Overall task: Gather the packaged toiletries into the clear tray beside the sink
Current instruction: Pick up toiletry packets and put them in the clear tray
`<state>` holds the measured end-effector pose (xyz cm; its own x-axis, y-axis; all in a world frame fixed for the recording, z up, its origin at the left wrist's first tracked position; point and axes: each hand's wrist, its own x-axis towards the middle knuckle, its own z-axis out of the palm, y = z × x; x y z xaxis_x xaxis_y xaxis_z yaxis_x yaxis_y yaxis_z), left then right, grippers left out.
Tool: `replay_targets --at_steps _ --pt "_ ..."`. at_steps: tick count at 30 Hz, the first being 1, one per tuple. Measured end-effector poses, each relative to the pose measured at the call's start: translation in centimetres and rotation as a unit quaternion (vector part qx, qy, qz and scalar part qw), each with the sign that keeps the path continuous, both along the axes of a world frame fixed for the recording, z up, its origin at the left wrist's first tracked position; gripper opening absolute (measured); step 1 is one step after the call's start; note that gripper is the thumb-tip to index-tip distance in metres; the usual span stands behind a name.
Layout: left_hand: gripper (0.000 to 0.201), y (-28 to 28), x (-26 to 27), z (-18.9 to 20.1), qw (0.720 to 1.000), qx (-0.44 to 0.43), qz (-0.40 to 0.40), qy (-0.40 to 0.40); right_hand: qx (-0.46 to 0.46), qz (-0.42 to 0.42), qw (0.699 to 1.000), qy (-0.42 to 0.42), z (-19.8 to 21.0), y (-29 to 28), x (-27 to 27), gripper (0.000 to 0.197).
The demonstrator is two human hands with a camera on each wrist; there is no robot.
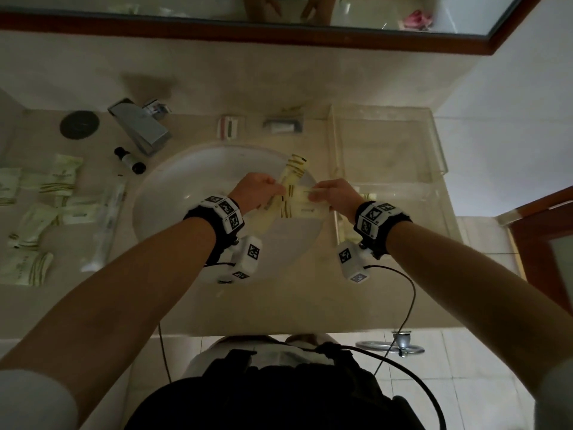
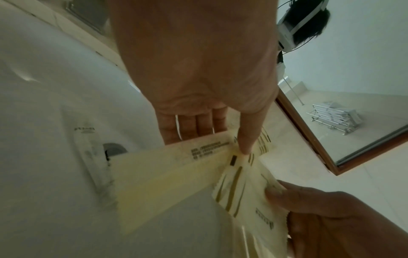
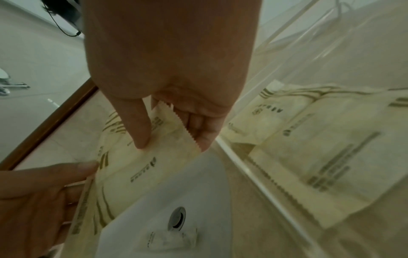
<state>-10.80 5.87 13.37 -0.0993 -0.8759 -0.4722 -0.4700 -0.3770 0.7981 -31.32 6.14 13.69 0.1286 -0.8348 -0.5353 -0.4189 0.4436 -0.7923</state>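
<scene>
Both hands pinching packets (image 1: pixel 296 193) over the sink (image 1: pixel 161 193): left hand (image 1: pixel 257 189), right hand (image 1: pixel 333 192); passing rightward, keeping pinches tight till they're over the tray (image 1: pixel 434 141).

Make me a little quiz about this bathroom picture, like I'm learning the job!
1. True or false: both hands hold pale yellow packets over the sink.
2. Which side of the sink is the clear tray on? A) the person's right B) the person's left
3. Fill in: a small dark-capped ____ lies by the tap.

Key: 1 true: left hand and right hand both grip them. 2 A. 3 bottle.
</scene>
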Motion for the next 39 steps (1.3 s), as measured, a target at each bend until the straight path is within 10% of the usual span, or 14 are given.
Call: replay_targets --at_steps 23,39 --pt "0.026 0.2 -12.8 1.5 0.989 -0.097 -0.052 -0.096 -0.008 -0.083 0.995 -0.045 2.5 2.8 -12.6 0.02" --pt "0.013 0.3 -17.6 1.7 0.983 -0.084 -0.086 -0.14 -0.029 0.022 0.972 0.232 1.6 3.3 -19.9 0.03"
